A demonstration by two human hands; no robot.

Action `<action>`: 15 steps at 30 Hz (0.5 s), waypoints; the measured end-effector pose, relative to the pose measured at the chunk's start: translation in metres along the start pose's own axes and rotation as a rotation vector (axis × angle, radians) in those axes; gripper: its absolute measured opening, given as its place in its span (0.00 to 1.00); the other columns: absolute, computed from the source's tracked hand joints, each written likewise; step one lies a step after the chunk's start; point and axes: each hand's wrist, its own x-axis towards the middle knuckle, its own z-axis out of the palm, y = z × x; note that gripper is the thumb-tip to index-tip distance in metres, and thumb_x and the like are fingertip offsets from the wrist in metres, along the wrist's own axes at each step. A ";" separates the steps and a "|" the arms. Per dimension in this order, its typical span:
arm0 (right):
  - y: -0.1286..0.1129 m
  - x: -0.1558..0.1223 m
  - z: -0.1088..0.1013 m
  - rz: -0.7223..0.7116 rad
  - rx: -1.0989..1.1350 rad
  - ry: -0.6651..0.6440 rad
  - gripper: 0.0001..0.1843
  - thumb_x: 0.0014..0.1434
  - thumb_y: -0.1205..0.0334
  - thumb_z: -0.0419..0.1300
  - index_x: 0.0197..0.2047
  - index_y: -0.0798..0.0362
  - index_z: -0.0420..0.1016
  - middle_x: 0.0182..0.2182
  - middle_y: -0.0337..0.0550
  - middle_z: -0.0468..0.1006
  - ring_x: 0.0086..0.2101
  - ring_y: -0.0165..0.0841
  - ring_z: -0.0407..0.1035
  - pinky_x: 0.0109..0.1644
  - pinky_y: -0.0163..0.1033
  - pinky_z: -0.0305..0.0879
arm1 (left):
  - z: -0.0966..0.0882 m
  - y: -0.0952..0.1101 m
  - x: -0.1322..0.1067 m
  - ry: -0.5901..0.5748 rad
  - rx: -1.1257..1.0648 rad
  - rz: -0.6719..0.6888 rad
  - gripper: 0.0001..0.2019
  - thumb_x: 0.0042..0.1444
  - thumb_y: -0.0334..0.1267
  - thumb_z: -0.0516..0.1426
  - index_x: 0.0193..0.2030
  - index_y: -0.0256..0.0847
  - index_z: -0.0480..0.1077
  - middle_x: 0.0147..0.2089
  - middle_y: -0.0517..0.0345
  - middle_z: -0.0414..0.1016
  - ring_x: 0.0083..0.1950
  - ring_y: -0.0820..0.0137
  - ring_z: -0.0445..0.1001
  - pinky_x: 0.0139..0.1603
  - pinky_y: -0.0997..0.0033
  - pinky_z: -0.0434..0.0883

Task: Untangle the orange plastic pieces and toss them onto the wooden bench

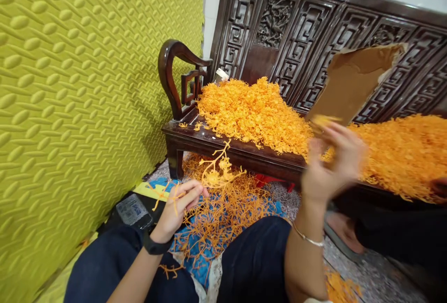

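Observation:
My left hand (185, 203) is closed around an orange plastic sprue (218, 170), a thin branching stem with small flower-like pieces on it. Another bare orange stem (159, 196) pokes out behind that hand. To the right, my right hand (330, 163) is raised in front of the bench and smeared by motion. Its fingers look pinched on a small yellow-orange plastic piece (324, 120), too blurred to make out in detail. Beyond both hands, a large heap of orange flower-like pieces (251, 112) lies on the dark carved wooden bench (223, 141).
Many bare orange stems (226, 214) cover a blue sheet (200, 265) between my knees. A torn cardboard piece (352, 84) leans on the backrest, beside a second orange heap (401, 154). Another person's foot (345, 233) is at right. A yellow padded wall (87, 84) borders the left.

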 end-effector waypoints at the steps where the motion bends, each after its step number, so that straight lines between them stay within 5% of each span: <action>1: 0.002 0.001 0.016 0.000 -0.011 -0.065 0.33 0.60 0.54 0.53 0.66 0.49 0.49 0.64 0.48 0.52 0.64 0.48 0.44 0.64 0.61 0.47 | -0.001 -0.001 0.000 0.005 0.001 0.004 0.16 0.56 0.47 0.56 0.25 0.36 0.72 0.15 0.69 0.49 0.18 0.79 0.45 0.21 0.73 0.44; 4: 0.008 0.001 0.045 0.066 0.041 -0.274 0.40 0.58 0.52 0.57 0.68 0.50 0.42 0.64 0.50 0.52 0.63 0.46 0.47 0.65 0.58 0.46 | -0.003 -0.002 0.000 0.011 0.001 0.004 0.16 0.55 0.47 0.56 0.25 0.36 0.72 0.15 0.69 0.49 0.18 0.79 0.45 0.21 0.73 0.43; 8: -0.001 -0.005 0.045 0.168 0.247 -0.341 0.26 0.59 0.53 0.57 0.59 0.49 0.63 0.50 0.47 0.73 0.51 0.39 0.68 0.60 0.51 0.60 | -0.005 -0.004 0.003 0.012 -0.008 -0.005 0.16 0.55 0.48 0.56 0.26 0.36 0.72 0.15 0.69 0.49 0.18 0.79 0.45 0.21 0.73 0.44; 15: -0.055 -0.012 0.052 0.092 0.506 -0.405 0.10 0.58 0.57 0.58 0.41 0.51 0.76 0.41 0.43 0.77 0.45 0.34 0.70 0.52 0.43 0.66 | -0.007 0.001 0.002 0.017 0.031 -0.022 0.16 0.55 0.48 0.55 0.27 0.36 0.72 0.16 0.69 0.49 0.19 0.78 0.47 0.21 0.73 0.45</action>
